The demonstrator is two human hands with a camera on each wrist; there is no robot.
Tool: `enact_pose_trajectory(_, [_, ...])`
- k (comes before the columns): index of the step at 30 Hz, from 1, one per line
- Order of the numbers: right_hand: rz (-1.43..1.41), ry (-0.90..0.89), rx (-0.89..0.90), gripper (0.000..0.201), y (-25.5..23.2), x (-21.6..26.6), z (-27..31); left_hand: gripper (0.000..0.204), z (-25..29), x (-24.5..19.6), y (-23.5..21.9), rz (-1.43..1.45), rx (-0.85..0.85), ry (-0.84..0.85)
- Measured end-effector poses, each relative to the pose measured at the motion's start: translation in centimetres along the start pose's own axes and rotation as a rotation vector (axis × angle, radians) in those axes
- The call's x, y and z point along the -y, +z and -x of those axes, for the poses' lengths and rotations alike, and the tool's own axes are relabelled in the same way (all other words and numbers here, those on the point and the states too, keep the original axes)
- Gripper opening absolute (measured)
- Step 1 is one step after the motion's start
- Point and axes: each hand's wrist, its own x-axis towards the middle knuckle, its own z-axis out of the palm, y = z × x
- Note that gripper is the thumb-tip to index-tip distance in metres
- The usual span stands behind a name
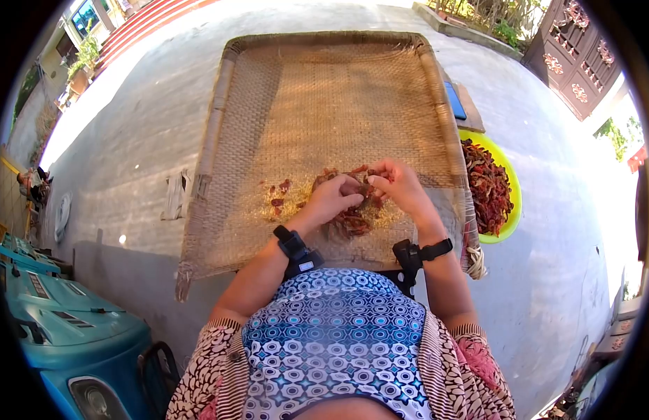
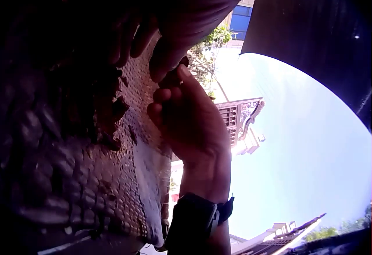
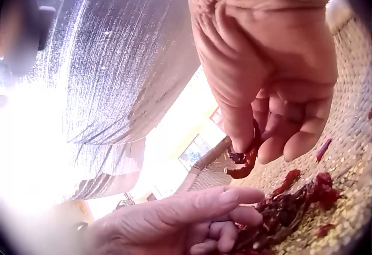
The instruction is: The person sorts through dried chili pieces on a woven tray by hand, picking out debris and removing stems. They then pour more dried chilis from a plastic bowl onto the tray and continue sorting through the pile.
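My right hand pinches a dried red chili pepper between thumb and fingertips, above a woven bamboo tray. Facing it, my left hand hovers low over the tray, close to the right fingertips. In the right wrist view the left thumb stretches forward and the other fingers bend loosely, with nothing visible between them. Under both hands lies a small heap of dried chilies, with pale yellow seeds scattered round it. A few loose chili pieces lie left of the heap. The left wrist view is dark.
A yellow-green basin full of dried red chilies stands against the tray's right side. Behind it, a blue flat object lies on a board. A teal vehicle is at the lower left, on the concrete ground.
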Motion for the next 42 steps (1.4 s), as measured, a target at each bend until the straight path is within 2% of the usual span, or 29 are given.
enact_pose_trajectory(4, [-0.198, 0.079, 0.027, 0.017, 1.0, -0.6, 0.6, 0.043, -0.1, 0.4, 0.0, 0.123, 0.028, 0.066])
enact_pose_trajectory(7, [-0.194, 0.071, 0.035, 0.016, 1.8, -0.8, 1.0, 0.032, 0.2, -0.5, -0.3, 0.311, 0.02, -0.013])
enact_pose_trajectory(11, [-0.132, 0.004, 0.076, 0.015, 2.5, -2.2, 0.8, 0.017, 0.1, 1.1, -0.7, 0.268, 0.071, -0.001])
enact_pose_trajectory(14, [-0.101, 0.045, 0.092, 0.016, 2.2, -1.3, 1.4, 0.013, 0.3, 0.8, -0.6, 0.28, 0.06, 0.012])
enact_pose_trajectory(17, [-0.132, 0.119, 0.245, 0.015, 1.3, -1.7, 1.4, 0.012, 0.4, 0.8, -0.5, 0.237, 0.072, 0.033])
enact_pose_trajectory(20, [-0.181, 0.168, 0.18, 0.013, 0.4, -1.1, 2.3, 0.011, 0.3, 0.9, -0.4, 0.222, 0.055, 0.038])
enact_pose_trajectory(23, [-0.312, 0.11, -0.122, 0.013, -1.7, -0.7, 2.7, 0.011, 0.4, 0.7, -0.4, 0.194, 0.006, -0.003])
enact_pose_trajectory(25, [-0.642, 0.016, -0.224, 0.015, -4.9, -1.5, 2.7, 0.011, 0.2, 1.1, -0.3, 0.199, 0.011, 0.015])
enact_pose_trajectory(27, [-0.96, -0.144, -0.41, 0.017, -8.2, -1.9, 2.7, 0.012, 0.2, 1.3, -0.2, 0.189, 0.011, 0.014])
enact_pose_trajectory(28, [-1.183, -0.23, -0.444, 0.021, -9.4, -1.6, 2.8, 0.012, 0.2, 1.3, -0.1, 0.184, 0.012, 0.014])
enact_pose_trajectory(30, [-1.364, -0.131, -0.586, 0.024, -10.7, -0.2, 3.4, 0.013, 0.2, 1.3, -0.1, 0.164, 0.014, 0.024])
enact_pose_trajectory(33, [-1.002, -0.041, -0.398, 0.027, -8.9, -1.2, 3.7, 0.014, 0.3, 1.0, -0.3, 0.133, 0.018, 0.019])
enact_pose_trajectory(35, [-0.621, 0.071, -0.211, 0.027, -5.4, -1.4, 3.6, 0.015, 0.4, 1.0, -0.2, 0.11, 0.027, 0.008])
enact_pose_trajectory(37, [-0.135, 0.103, 0.005, 0.026, -1.3, 0.3, 3.8, 0.015, 0.3, 1.0, -0.2, 0.083, 0.039, 0.0])
enact_pose_trajectory(39, [0.147, -0.027, -0.06, 0.025, 1.9, -0.8, 3.2, 0.015, 0.1, 1.5, -0.3, 0.096, 0.056, 0.017])
enact_pose_trajectory(42, [0.382, -0.052, -0.026, 0.025, 3.2, -0.7, 2.8, 0.013, 0.1, 1.6, -0.5, 0.097, 0.084, 0.032])
